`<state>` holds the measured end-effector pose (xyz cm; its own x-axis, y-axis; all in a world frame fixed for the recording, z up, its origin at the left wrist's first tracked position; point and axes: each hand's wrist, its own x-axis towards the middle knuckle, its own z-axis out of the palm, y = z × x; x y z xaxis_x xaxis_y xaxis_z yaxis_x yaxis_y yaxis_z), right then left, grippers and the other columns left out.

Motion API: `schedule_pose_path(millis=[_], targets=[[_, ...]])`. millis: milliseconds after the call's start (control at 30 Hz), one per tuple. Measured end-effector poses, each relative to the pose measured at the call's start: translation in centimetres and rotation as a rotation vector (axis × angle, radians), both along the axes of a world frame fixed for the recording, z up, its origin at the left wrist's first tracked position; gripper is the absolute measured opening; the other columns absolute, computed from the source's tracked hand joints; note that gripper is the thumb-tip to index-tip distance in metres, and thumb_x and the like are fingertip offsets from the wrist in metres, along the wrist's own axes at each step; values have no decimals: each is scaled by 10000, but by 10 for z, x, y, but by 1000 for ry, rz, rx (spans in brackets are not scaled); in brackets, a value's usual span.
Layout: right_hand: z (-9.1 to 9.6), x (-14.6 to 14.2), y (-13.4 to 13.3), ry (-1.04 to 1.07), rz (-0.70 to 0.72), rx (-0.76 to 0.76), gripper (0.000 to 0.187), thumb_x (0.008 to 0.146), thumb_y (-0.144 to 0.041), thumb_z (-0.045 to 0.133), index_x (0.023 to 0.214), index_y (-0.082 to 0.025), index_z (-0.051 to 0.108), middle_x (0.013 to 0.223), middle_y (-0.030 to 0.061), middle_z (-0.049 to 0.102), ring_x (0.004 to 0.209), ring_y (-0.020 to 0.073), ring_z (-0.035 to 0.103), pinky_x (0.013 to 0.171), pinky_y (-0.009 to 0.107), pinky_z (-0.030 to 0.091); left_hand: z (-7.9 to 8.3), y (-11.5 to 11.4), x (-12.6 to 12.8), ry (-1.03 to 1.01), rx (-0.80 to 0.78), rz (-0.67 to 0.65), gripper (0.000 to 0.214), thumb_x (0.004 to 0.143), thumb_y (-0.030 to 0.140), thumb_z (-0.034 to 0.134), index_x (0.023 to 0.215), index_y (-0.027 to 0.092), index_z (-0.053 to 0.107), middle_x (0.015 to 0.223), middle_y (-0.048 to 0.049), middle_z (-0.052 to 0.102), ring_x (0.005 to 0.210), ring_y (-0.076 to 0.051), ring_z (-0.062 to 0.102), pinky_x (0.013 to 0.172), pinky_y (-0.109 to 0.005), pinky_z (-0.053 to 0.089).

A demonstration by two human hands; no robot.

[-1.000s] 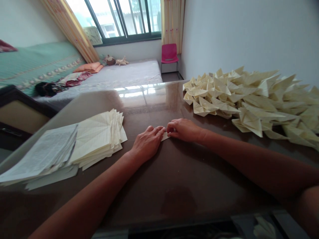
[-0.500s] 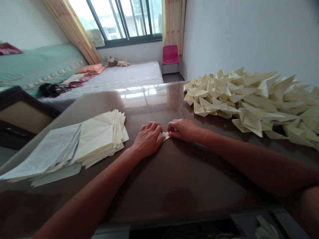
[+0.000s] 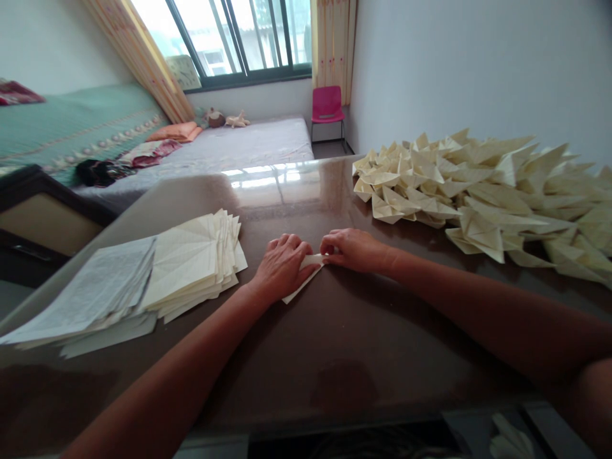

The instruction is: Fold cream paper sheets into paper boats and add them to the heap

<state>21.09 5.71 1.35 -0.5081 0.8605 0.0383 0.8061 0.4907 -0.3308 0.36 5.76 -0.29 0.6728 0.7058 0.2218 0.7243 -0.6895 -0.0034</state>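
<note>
A cream sheet of folded paper (image 3: 313, 259) lies on the table between my two hands, and one of its pointed ends sticks out below my left thumb. My left hand (image 3: 283, 264) presses over it with bent fingers and holds it against the tabletop. Thumb and fingertips of my right hand (image 3: 352, 248) pinch the paper's right end. Most of the sheet is hidden under my left palm. On the left lies a stack of creased cream sheets (image 3: 184, 255), overlapping a pile of grey printed sheets (image 3: 112, 280).
A large heap of pointed folded paper shapes (image 3: 478, 191) covers the right back of the glossy brown table (image 3: 335, 344). Beyond the table are a bed (image 3: 268, 137) and a pink chair (image 3: 327, 105). A dark cabinet (image 3: 48, 223) stands at the left.
More of the folded paper shows now: its lower left point has come out below my left thumb. My left hand has shifted very slightly left; my right hand is nearly still.
</note>
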Motion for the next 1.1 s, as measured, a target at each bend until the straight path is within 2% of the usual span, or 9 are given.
schedule_pose_path(millis=[267,400,567,733,800,933,1000,1100], targets=[[0,1,4,89,86,-98,169,827,-292,621,906,-210,746,846,30,708,746,146,608,666,216,381,0,-6,2,-87,68,-73,286,920,451,473,968,199,601,966,-70,552,932,-225,503,892,-393,379],[-3,1,6,148,124,-94,195,847,-242,569,886,-189,753,874,44,717,771,148,610,690,218,387,1,-7,0,-152,103,-63,311,872,456,561,1084,232,600,1096,-74,562,1094,-257,476,975,-424,349],[-2,4,11,216,12,-149,184,828,-227,570,856,-150,734,742,19,699,656,121,574,620,206,369,5,-6,-7,-246,217,31,352,875,376,577,1201,244,559,1199,-95,543,1216,-290,412,1022,-468,314],[-3,9,18,309,-121,-175,152,796,-222,590,832,-128,704,714,10,677,632,112,551,575,203,352,5,-1,-16,-331,277,202,319,902,375,523,1171,207,559,1123,-96,551,1068,-265,475,926,-411,405],[-6,10,20,329,-161,-211,155,768,-204,616,887,-128,679,710,5,670,629,111,552,565,197,355,4,-1,-17,-299,267,168,253,914,344,506,1104,201,594,1061,-84,567,1007,-244,483,889,-380,427],[-11,10,19,384,-207,-277,277,741,-189,638,1010,-146,584,686,-22,657,601,103,549,556,188,360,-2,-8,-12,-177,177,-39,207,943,230,446,1020,219,637,967,-57,597,907,-190,500,772,-295,457],[-11,9,18,396,-204,-265,249,746,-193,625,987,-160,570,657,-37,639,576,97,532,545,185,350,-5,-12,-7,-131,149,-97,217,949,226,441,1056,223,630,966,-55,607,888,-179,509,741,-280,464],[-9,6,14,393,-178,-270,168,755,-200,600,919,-167,578,627,-46,611,556,92,510,525,183,333,-6,-15,-2,-90,152,-96,220,953,276,455,1097,221,611,993,-55,613,906,-182,519,738,-283,475]])
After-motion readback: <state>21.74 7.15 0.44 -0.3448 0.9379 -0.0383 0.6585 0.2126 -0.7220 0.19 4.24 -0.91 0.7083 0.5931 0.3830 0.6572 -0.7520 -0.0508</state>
